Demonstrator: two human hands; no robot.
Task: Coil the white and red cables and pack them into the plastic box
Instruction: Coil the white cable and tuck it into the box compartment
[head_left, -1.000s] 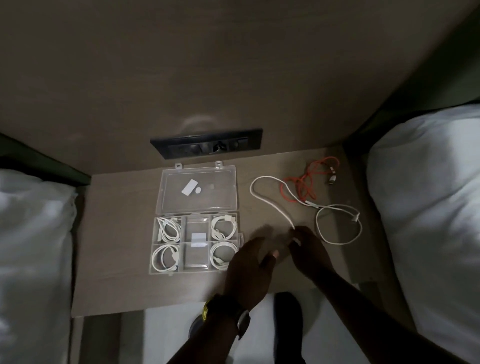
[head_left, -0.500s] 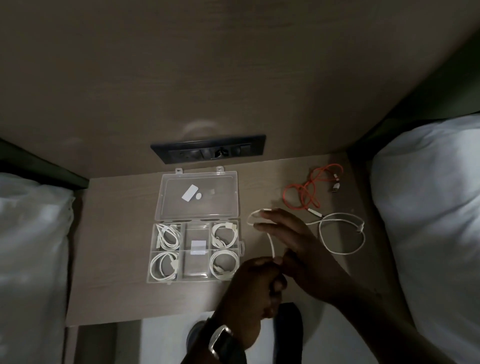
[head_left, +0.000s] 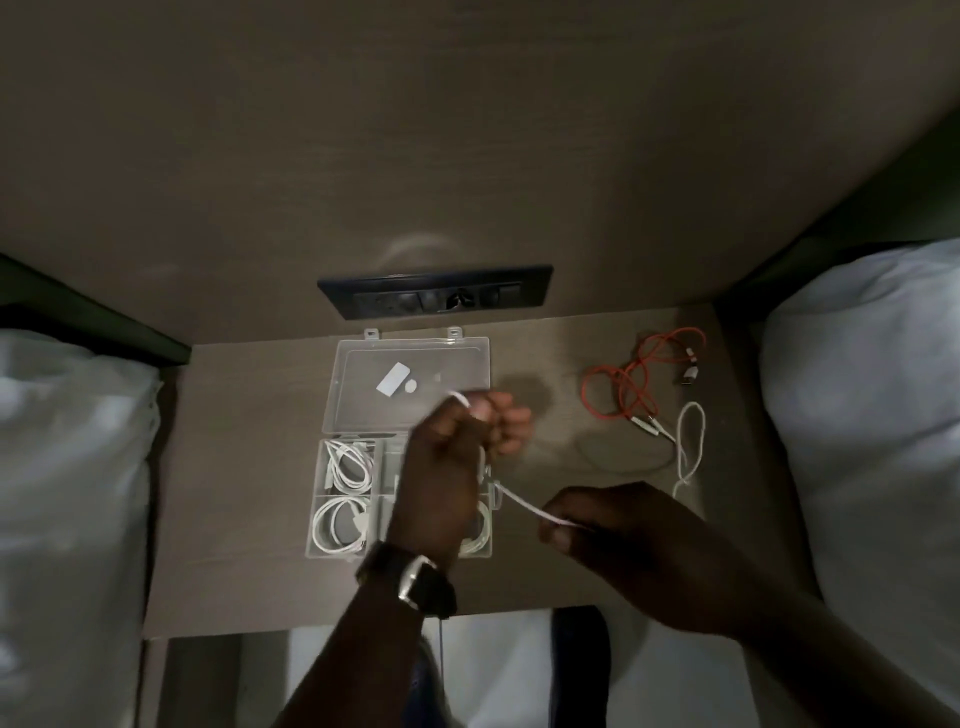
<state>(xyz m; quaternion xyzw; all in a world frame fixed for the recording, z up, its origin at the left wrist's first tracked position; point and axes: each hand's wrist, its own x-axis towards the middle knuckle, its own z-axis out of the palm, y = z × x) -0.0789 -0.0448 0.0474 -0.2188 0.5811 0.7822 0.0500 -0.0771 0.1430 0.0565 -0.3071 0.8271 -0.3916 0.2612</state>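
Note:
My left hand (head_left: 457, 457) is raised over the right side of the clear plastic box (head_left: 332, 499), fingers closed around a loop of the white cable (head_left: 524, 506). From there the cable runs taut to my right hand (head_left: 613, 530), which pinches it, and trails on to a loose loop (head_left: 691, 441) on the table's right. The red cable (head_left: 631, 384) lies in a loose tangle at the back right, touching the white one's end. Coiled white cables (head_left: 348, 465) fill the box's left compartments; its lid (head_left: 410, 384) lies open toward the wall.
The small wooden table (head_left: 244, 467) sits between two white-covered beds (head_left: 67, 467) (head_left: 872, 415). A dark socket panel (head_left: 436, 299) is set in the wall behind the box. A watch (head_left: 415, 582) is on my left wrist.
My left hand rose and moved back over the box with a loop of white cable. My right hand slid toward me along the cable, and the slack on the table shrank.

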